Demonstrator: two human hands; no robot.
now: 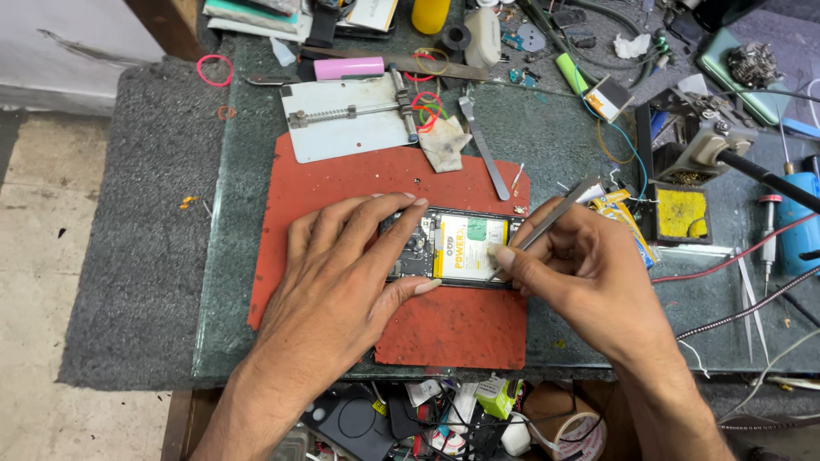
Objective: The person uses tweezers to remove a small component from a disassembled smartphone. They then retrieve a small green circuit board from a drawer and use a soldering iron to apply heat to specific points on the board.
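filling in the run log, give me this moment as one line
left hand: steadies opened phone | right hand: holds tweezers, tip at battery | surface: red mat

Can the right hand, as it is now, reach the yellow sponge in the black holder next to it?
Probably yes. The yellow sponge sits just right of the right hand, and nothing stands between them. But that hand holds metal tweezers, so its fingers are occupied.

Phone (453, 248) lies flat w/ back off, on red mat. White & yellow battery (465, 248) shows inside. Thin metal tweezers (547, 224) tilt down, tip touching battery's right edge.
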